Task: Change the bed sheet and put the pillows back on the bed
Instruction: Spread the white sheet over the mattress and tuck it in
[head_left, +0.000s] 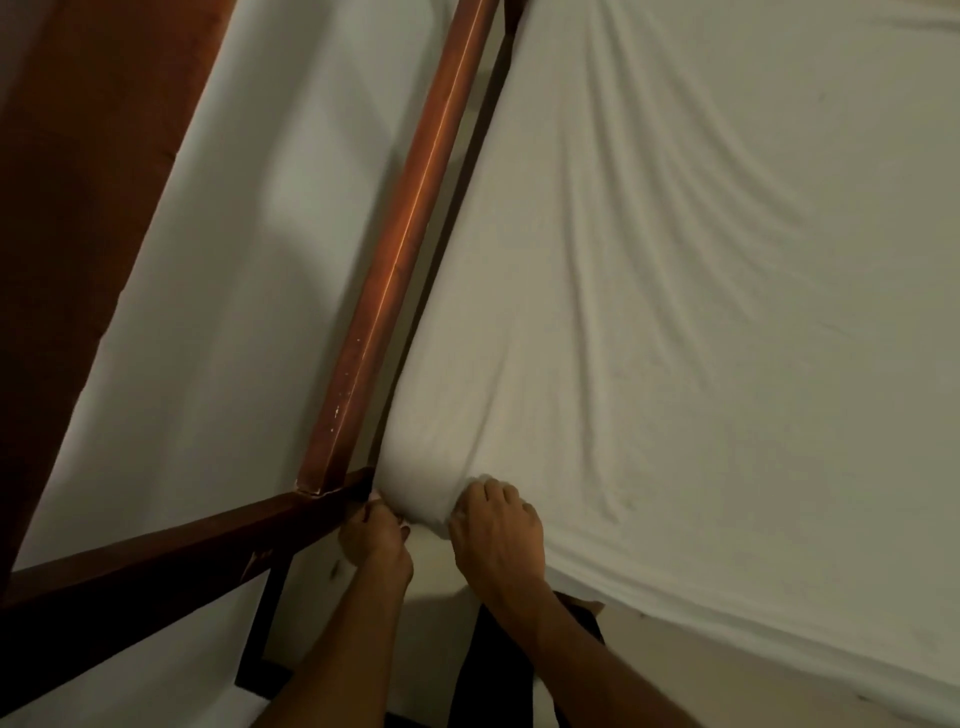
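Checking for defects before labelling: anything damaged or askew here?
Bed frame: chipped finish at the corner joint, pale specks up the rail. Sheet: creases fan from the corner gripped by left hand and right hand.

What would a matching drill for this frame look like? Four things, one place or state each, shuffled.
Things:
1. left hand
2. right hand
3. sheet
4. wooden rail

Places or states:
A. white, creased, spread flat
B. reddish-brown, runs beside the sheet's edge
C. pinches fabric at the corner, right next to the rail joint
D. grips bunched fabric at the corner, on the side away from the rail

Pairs: 1-C, 2-D, 3-A, 4-B
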